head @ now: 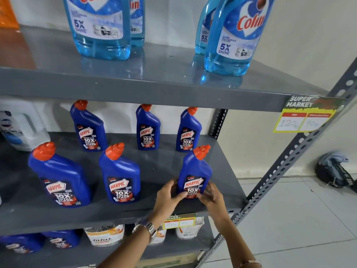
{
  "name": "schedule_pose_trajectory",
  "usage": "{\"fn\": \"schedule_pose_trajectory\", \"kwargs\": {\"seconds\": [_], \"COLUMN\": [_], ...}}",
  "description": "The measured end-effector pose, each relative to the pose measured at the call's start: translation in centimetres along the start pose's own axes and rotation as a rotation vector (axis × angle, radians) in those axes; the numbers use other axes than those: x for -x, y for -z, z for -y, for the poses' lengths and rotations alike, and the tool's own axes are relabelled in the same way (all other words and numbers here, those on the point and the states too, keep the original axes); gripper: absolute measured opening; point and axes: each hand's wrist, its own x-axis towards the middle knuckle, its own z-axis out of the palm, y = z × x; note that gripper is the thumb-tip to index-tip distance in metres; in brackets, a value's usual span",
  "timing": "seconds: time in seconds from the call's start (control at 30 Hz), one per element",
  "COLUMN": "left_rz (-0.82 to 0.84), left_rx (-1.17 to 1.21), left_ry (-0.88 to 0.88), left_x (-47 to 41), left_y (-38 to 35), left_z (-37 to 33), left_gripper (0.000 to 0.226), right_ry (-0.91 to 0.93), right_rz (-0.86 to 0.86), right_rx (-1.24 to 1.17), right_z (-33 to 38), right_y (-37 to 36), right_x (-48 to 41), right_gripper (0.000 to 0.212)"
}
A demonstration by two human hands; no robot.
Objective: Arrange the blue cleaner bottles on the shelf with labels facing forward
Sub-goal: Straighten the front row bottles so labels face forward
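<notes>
Several dark blue Harpic bottles with red caps stand on the grey middle shelf (154, 209), labels toward me. The front right bottle (195, 171) stands upright near the shelf's right end. My left hand (169, 198) grips its lower left side and my right hand (211, 198) grips its lower right side. Two more front bottles stand to the left: one in the middle (120, 175) and one at the left (59, 176). In the back row stand three bottles (87, 128), (147, 128), (188, 131).
Light blue Colin bottles (100, 28), (235, 35) stand on the upper shelf. A white jug (21, 124) sits at the middle shelf's back left. Yellow price tags (303, 117) hang on the shelf edges. Tubs and more blue bottles fill the lower shelf. A dark bag (334, 171) lies on the floor.
</notes>
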Motion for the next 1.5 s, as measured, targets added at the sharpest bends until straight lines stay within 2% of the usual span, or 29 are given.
{"fn": "schedule_pose_trajectory", "kwargs": {"seconds": [0.13, 0.23, 0.3, 0.37, 0.47, 0.53, 0.57, 0.63, 0.7, 0.8, 0.93, 1.13, 1.5], "left_rz": [-0.036, -0.152, -0.265, -0.417, -0.747, -0.87, -0.857, -0.709, -0.535, -0.406, -0.361, -0.288, -0.29], "left_rx": [0.032, 0.194, 0.219, 0.203, 0.218, 0.256, 0.254, 0.186, 0.175, 0.196, 0.112, 0.106, 0.123], "left_ry": [-0.018, 0.019, -0.015, -0.095, -0.176, -0.191, -0.183, -0.127, -0.055, -0.001, 0.023, 0.004, -0.051], "left_x": [0.4, 2.6, 4.6, 6.8, 8.7, 8.8, 8.5, 7.6, 6.6, 5.6, 4.8, 4.2, 4.0], "left_y": [-1.1, -1.3, -0.7, 1.2, 5.2, 7.9, 9.2, 11.3, 12.8, 14.4, 15.6, 14.0, 11.7], "left_z": [-0.4, -0.1, 0.6, 1.3, 1.9, 2.0, 2.0, 2.3, 2.5, 2.4, 2.3, 1.8, 1.4], "left_gripper": [0.043, 0.056, 0.051, 0.048, 0.059, 0.058, 0.058, 0.062, 0.067, 0.057, 0.05, 0.052, 0.047], "right_ry": [0.026, 0.059, 0.095, 0.115, 0.168, 0.168, 0.161, 0.169, 0.188, 0.186, 0.206, 0.199, 0.158], "right_rz": [-0.062, -0.388, -0.5, -0.378, -0.028, 0.125, 0.165, 0.226, 0.271, 0.265, 0.268, 0.252, 0.222], "right_rx": [-0.009, -0.041, -0.031, -0.001, 0.101, 0.086, 0.067, 0.065, 0.087, 0.065, 0.089, 0.071, 0.049], "right_z": [0.4, -0.1, -0.7, -1.1, 0.2, 1.8, 2.7, 4.2, 5.0, 5.0, 4.9, 4.5, 4.3], "right_y": [-0.1, -2.1, -4.2, -6.9, -10.5, -12.4, -13.3, -14.7, -15.6, -16.2, -15.8, -13.4, -11.8], "right_x": [0.8, 3.2, 5.3, 6.9, 7.2, 6.0, 5.0, 3.3, 2.1, 1.7, 1.5, 1.4, 2.2], "right_gripper": [0.047, 0.045, 0.047, 0.051, 0.046, 0.047, 0.053, 0.06, 0.053, 0.04, 0.042, 0.041, 0.041]}}
